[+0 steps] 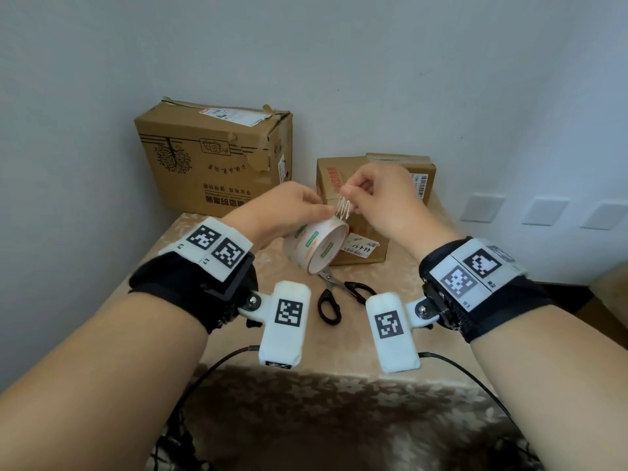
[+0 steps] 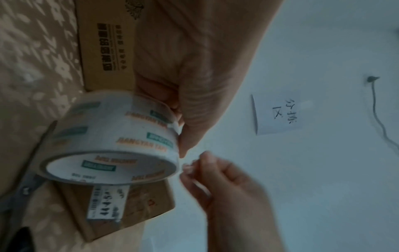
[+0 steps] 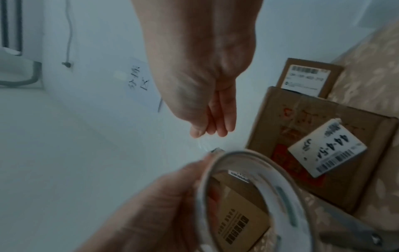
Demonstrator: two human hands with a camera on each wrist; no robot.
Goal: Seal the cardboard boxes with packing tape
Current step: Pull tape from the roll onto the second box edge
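My left hand [image 1: 289, 209] holds a roll of clear packing tape [image 1: 316, 244] with printed lettering, lifted above the table. My right hand [image 1: 373, 195] pinches the loose tape end [image 1: 345, 207] just above the roll's rim, a short wrinkled strip peeled up. In the left wrist view the roll [image 2: 112, 145] fills the middle, with my right fingers [image 2: 194, 167] beside it. A large cardboard box [image 1: 214, 158] stands at the back left. A smaller cardboard box [image 1: 377, 205] with a white label lies behind the hands.
Black-handled scissors [image 1: 334, 294] lie on the patterned tablecloth [image 1: 339, 385] below the roll. A third small box [image 3: 308, 76] with a barcode label sits behind the small one. White walls close off the back and sides. Cables trail off both wrists.
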